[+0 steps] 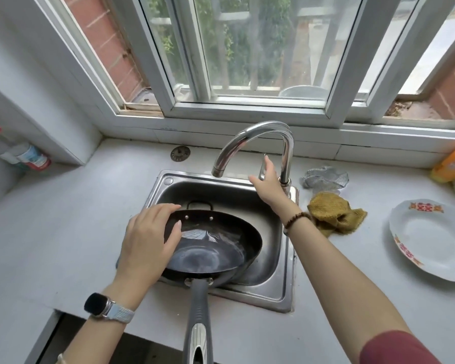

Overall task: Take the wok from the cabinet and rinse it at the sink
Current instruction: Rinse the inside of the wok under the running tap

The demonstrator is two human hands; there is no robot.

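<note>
The left hand (147, 240) lies on the left edge of the wok (216, 243). Its fingers are long and only a little bent, and the thumb points into the wok. A watch (97, 304) sits on that wrist. The right hand (269, 185) reaches far out to the tap (247, 137). Its fingers are straight and touch the small lever (261, 174) beside the tap, with the thumb sticking out to the side. That wrist has a bead bracelet (297, 219), and a red sleeve (397, 348) shows on that arm.

The wok is dark and sits tilted in the metal sink (271, 232). Its long grey handle (199, 311) pokes out over the front edge, toward the person. No water is coming from the tap.

The sink is set in a white counter (63, 232). To the right of the sink lie a yellow cloth (334, 214) and, just behind it, a silver scrubber (326, 177). Further right is a white plate (431, 237) with red marks, and an orange bottle (452, 164) lies in the far corner. A big window (247, 48) with white frames is behind the tap, with green leaves outside.
</note>
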